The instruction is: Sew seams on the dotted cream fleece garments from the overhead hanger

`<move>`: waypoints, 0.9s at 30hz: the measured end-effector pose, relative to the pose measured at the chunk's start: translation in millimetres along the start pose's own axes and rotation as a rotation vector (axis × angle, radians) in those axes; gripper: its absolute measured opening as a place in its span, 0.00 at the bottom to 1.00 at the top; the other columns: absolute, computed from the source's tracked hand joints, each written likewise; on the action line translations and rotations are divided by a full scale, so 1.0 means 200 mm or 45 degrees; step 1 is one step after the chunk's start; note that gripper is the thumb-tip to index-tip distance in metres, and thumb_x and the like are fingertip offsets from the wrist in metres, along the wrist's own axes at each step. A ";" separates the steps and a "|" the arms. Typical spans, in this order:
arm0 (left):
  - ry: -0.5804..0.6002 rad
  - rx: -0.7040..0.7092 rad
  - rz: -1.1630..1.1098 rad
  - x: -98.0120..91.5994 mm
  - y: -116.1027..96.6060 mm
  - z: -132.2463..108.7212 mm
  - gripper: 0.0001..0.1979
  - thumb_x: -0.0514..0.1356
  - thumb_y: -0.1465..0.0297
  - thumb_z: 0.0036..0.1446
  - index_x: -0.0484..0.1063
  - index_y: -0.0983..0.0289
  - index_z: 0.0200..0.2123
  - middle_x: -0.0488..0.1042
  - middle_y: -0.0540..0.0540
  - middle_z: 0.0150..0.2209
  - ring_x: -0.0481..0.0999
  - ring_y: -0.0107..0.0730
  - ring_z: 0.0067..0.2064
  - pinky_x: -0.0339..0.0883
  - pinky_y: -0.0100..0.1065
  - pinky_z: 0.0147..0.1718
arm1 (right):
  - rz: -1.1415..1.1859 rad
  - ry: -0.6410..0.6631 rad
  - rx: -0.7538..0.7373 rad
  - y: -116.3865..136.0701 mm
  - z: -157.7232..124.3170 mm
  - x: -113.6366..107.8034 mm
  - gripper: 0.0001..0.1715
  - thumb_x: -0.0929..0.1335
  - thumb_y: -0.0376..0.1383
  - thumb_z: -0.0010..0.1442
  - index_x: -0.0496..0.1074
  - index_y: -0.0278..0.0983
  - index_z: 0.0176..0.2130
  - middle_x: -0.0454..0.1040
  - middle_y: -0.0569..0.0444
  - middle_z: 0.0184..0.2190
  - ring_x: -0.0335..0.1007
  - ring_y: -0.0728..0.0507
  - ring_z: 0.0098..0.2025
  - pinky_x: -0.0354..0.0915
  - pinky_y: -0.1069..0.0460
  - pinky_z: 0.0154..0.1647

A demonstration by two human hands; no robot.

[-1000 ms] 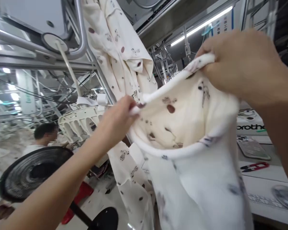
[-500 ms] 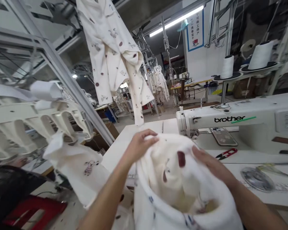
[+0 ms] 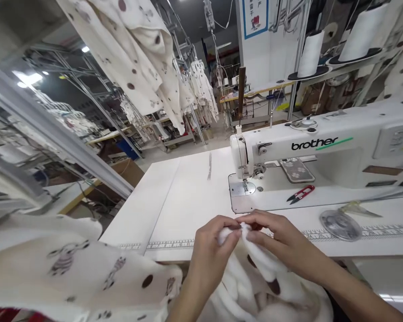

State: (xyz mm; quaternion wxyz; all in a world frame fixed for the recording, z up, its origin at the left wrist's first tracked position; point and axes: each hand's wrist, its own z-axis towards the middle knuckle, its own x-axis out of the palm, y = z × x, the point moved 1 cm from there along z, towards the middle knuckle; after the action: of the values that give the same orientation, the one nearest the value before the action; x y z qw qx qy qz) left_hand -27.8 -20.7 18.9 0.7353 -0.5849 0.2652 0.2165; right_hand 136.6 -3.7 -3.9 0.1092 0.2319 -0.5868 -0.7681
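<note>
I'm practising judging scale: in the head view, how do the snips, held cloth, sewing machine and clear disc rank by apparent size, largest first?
1. Sewing machine
2. Held cloth, though nearness to the camera enlarges it and the frame cuts it off
3. Clear disc
4. Snips

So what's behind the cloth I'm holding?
The white table, ruler strip and sewing machine are visible. The cloth, left hand and right hand cover part of the ruler strip.
</note>
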 end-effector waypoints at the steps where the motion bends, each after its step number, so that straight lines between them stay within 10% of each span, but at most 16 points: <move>1: -0.004 -0.004 0.028 0.01 0.00 0.00 0.04 0.56 0.71 0.53 0.70 0.61 0.30 0.73 0.49 0.29 0.71 0.27 0.31 0.64 0.27 0.31 | -0.037 -0.002 0.017 0.00 0.00 0.01 0.09 0.63 0.39 0.60 0.70 0.42 0.41 0.70 0.56 0.35 0.65 0.47 0.38 0.61 0.54 0.38; 8: 0.106 0.218 0.198 0.04 0.00 -0.01 0.07 0.53 0.75 0.54 0.69 0.61 0.31 0.71 0.50 0.30 0.70 0.28 0.33 0.63 0.28 0.32 | -0.200 0.082 0.080 0.01 0.00 -0.06 0.07 0.62 0.36 0.59 0.65 0.37 0.30 0.66 0.58 0.28 0.61 0.50 0.30 0.57 0.55 0.30; 17: 0.019 0.577 0.027 0.07 0.03 -0.07 0.11 0.50 0.81 0.54 0.66 0.62 0.34 0.70 0.54 0.41 0.71 0.26 0.40 0.65 0.25 0.34 | 0.852 0.560 0.743 -0.14 0.09 0.01 0.15 0.68 0.44 0.45 0.64 0.34 0.23 0.61 0.61 0.11 0.52 0.54 0.10 0.49 0.60 0.10; 20: -0.055 0.593 -0.001 0.10 0.04 -0.08 0.09 0.51 0.81 0.54 0.65 0.62 0.34 0.73 0.53 0.38 0.72 0.27 0.39 0.66 0.27 0.36 | 0.863 0.421 0.799 -0.16 0.06 0.06 0.12 0.67 0.41 0.47 0.65 0.34 0.24 0.58 0.63 0.12 0.50 0.55 0.12 0.49 0.60 0.12; 27: -0.407 0.433 0.074 0.15 0.13 -0.06 0.07 0.51 0.78 0.55 0.63 0.61 0.34 0.71 0.52 0.35 0.72 0.26 0.37 0.65 0.26 0.31 | 0.080 -0.173 0.259 -0.07 -0.07 0.08 0.16 0.60 0.48 0.59 0.62 0.38 0.32 0.64 0.58 0.26 0.59 0.48 0.29 0.58 0.54 0.30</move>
State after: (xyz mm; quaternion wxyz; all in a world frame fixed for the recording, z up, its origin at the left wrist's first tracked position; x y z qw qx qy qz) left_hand -22.5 -25.9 -21.0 0.8493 -0.4030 0.1949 0.2797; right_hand 130.5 -18.7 -23.0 0.0690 0.1708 -0.6746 -0.7148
